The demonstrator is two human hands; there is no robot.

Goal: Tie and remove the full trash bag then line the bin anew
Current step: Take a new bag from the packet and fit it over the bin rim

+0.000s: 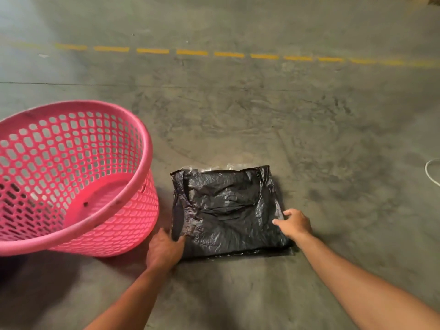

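A pink perforated plastic bin (142,148) stands on the concrete floor at the left, with no liner and nothing inside. To its right a folded black trash bag (226,206) lies flat on the floor. My left hand (164,251) pinches the bag's near left corner between thumb and fingers. My right hand (294,223) rests on the bag's right edge, fingers curled over the plastic. No full trash bag is in view.
A dashed yellow line (190,52) crosses the floor far ahead. A loop of white cord (432,172) shows at the right edge. Bare grey concrete surrounds the bag and bin.
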